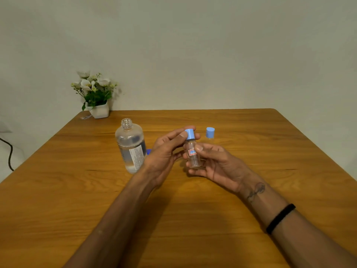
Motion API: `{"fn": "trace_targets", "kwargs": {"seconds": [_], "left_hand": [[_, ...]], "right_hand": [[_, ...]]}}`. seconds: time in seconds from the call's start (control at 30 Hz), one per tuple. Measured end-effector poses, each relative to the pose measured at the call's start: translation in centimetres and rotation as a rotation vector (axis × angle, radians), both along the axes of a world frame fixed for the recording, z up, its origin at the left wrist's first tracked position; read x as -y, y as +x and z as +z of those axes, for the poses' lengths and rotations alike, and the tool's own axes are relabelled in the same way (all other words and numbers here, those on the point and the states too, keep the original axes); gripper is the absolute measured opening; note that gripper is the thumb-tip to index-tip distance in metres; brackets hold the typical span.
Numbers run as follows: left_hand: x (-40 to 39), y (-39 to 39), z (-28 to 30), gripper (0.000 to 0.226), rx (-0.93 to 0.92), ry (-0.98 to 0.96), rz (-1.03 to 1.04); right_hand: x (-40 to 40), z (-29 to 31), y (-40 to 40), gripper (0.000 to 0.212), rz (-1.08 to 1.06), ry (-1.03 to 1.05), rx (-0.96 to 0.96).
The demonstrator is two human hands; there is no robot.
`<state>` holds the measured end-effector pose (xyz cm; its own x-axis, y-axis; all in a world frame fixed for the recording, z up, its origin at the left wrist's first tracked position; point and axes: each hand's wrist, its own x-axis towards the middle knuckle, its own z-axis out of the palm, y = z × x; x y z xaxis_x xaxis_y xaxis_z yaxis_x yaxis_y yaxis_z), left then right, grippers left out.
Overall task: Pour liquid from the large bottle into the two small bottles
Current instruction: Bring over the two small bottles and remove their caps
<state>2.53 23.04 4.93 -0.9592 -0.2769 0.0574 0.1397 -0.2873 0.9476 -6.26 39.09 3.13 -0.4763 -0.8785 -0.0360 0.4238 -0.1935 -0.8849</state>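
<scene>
Risk 1: large bottle stands uncapped, approx half full of clear liquid, just beside the left wrist; an elbow or wrist nudge would prob. tip it and spill across the wooden table.
Risk 2: small bottle is held off the table, clear and smooth; if the cap twist is forced, it could slip through the fingers and drop.
Risk 3: light-blue cap is small; once off it may roll away, judging by its round shape.
Risk 4: narrow neck on small bottle vs. wider mouth on large one; pour likely to overshoot w/o a slow tilt.
Left hand: thumb and fingertips pinch the light-blue cap from the left; other fingers loosely curled.
Right hand: fingers wrap the small bottle's body, thumb on its red-and-blue label; firm hold, bottle upright.
Second small bottle: capped, upright on table, behind and right of the hands, untouched.
Dark-blue cap: partly hidden behind the left hand, next to large bottle; prob. the large bottle's lid, can't confirm.
Flower pot: far-left table corner, well apart.
Stage (est.): small bottle not yet opened; no pouring into it visible.
</scene>
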Motion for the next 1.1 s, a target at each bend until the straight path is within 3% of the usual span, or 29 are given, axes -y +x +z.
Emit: {"fn": "trace_targets", "kwargs": {"seconds": [0.23,0.4,0.57,0.77,1.1], "left_hand": [[0.17,-0.21,-0.33,0.039,-0.006,-0.010,0.027],[0.53,-0.41,-0.55,0.045,-0.006,-0.048,0.052],[0.34,-0.32,-0.55,0.038,-0.005,-0.110,0.128],[-0.03,-0.25,-0.75,0.054,0.034,-0.182,0.263],[0.02,-0.52,-0.69,0.030,0.060,-0.183,0.154]], "right_hand": [[0.05,-0.45,-0.34,0.031,-0.004,-0.001,-0.044],[0.07,-0.51,-0.29,0.048,-0.036,-0.006,-0.088],[-0.14,-0.67,-0.51,0.040,-0.119,0.054,-0.174],[0.14,-0.24,-0.25,0.035,-0.131,0.046,-0.130],[0.03,-0.31,-0.52,0.036,-0.146,0.060,-0.136]]}}
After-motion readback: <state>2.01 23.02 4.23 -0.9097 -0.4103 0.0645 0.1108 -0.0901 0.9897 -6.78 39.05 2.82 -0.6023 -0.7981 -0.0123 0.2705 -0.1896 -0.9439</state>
